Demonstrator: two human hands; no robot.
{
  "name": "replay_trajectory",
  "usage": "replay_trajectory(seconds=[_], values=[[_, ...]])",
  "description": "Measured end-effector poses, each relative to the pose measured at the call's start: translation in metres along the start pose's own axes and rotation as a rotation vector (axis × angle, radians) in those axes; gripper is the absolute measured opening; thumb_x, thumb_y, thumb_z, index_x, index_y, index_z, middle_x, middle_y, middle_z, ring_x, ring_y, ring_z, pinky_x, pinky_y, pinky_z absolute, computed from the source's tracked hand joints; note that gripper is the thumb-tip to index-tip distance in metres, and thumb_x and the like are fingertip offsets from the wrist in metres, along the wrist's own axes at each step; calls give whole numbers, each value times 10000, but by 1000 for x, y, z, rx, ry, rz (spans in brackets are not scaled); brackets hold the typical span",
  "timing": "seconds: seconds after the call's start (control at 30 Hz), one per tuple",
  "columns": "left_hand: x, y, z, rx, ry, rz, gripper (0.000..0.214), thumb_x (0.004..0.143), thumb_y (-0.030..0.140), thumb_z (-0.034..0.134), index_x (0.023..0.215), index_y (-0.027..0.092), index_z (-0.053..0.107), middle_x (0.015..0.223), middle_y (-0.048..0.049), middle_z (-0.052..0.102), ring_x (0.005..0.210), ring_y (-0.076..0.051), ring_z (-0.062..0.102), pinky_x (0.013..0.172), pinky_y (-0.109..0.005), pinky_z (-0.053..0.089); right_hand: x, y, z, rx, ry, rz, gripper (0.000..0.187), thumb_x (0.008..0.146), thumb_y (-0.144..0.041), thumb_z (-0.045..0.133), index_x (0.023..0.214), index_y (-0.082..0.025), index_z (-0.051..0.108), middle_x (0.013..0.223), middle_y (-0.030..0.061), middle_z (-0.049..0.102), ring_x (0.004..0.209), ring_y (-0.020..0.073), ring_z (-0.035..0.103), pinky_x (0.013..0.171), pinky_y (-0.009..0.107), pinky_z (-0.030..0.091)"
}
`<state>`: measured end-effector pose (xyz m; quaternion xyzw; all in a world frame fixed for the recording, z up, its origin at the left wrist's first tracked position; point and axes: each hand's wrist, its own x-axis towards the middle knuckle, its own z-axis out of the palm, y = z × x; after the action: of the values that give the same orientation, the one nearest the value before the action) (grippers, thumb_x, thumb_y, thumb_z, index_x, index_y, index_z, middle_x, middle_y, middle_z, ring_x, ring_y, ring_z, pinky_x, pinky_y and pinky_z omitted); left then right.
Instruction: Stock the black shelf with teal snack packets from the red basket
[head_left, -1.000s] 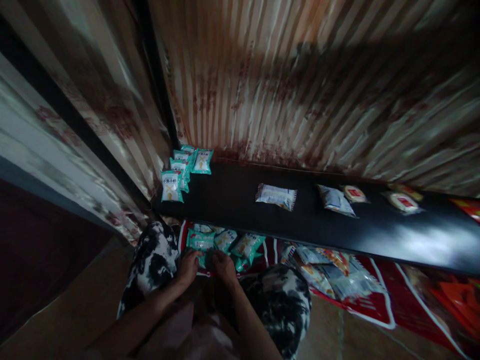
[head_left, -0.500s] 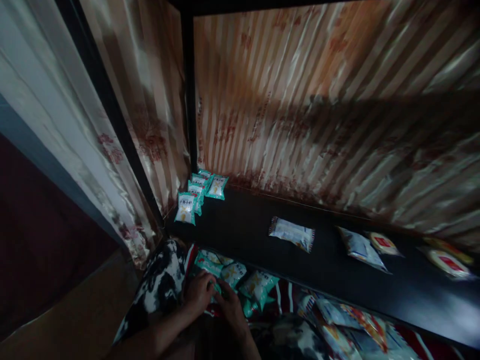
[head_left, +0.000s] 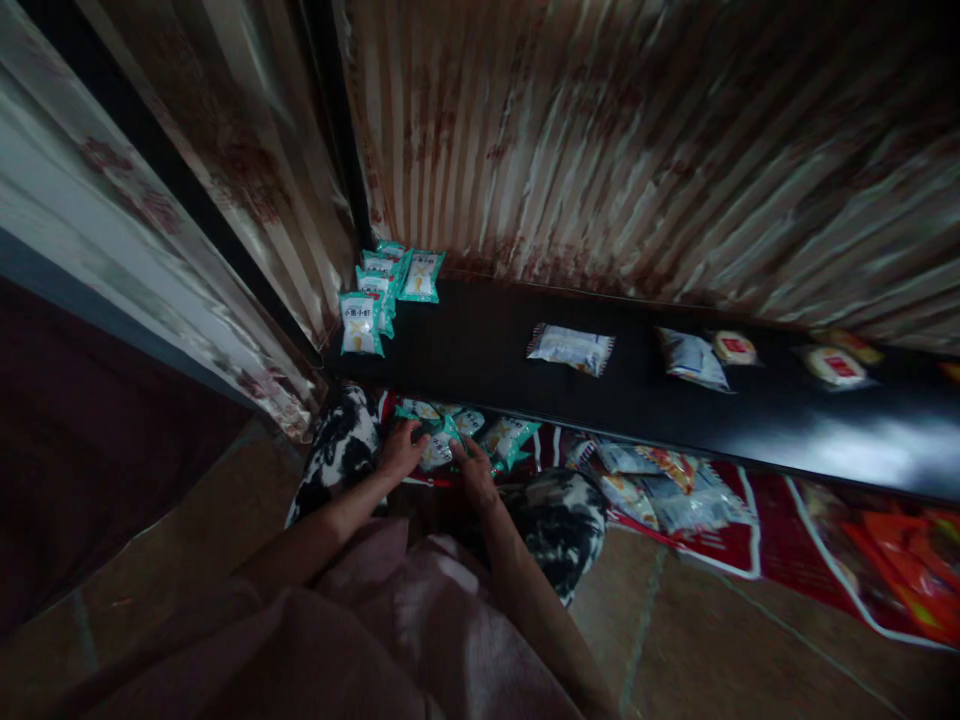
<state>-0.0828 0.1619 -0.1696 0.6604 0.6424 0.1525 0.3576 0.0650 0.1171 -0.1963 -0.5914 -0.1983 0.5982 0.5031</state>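
A small green-and-white snack packet (head_left: 437, 450) lies between my two hands, low in front of the black shelf. My left hand (head_left: 403, 450) grips its left side with bent fingers. On the other side, my right hand (head_left: 474, 474) pinches its right edge with thumb and fingers. More packets of the same kind lie just behind and to the right, such as a green snack packet (head_left: 508, 438) beyond my right hand. Several matching packets (head_left: 361, 324) are laid out in overlapping rows at the shelf's left back corner.
The black shelf (head_left: 465, 350) carries a white-blue packet (head_left: 571, 348), another white packet (head_left: 691, 358) and round pastries in clear wrap (head_left: 735, 347). Below its front edge, a red cloth (head_left: 716, 550) bears piled bags (head_left: 682, 490) and orange packs (head_left: 911, 560). Black posts and curtains (head_left: 480, 130) enclose the left and back.
My view has tilted downward, so shelf and hands sit higher in the picture. My hands have moved apart, and the packet between them shows more fully.
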Motion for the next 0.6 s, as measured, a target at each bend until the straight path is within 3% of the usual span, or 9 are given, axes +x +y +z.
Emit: replay_trajectory(seconds=[0.27,0.6], values=[[-3,-1,0,75,-49,-30,355,836,335,528,1148,172,576,1207,-106,601,1134,-229,539,958,-336,400,-7,-5,0,-40,33,-30,639,593,-544,697,1083,-142,613,794,33,699,710,190,631,669,303,503],[-11,-2,-12,-254,-141,85,447,766,391,613,1164,191,579,1189,-73,628,1105,-209,570,958,-312,418,-15,-32,3,-323,186,-260,633,642,-607,633,1054,-125,618,660,1,607,619,153,536,599,266,441]])
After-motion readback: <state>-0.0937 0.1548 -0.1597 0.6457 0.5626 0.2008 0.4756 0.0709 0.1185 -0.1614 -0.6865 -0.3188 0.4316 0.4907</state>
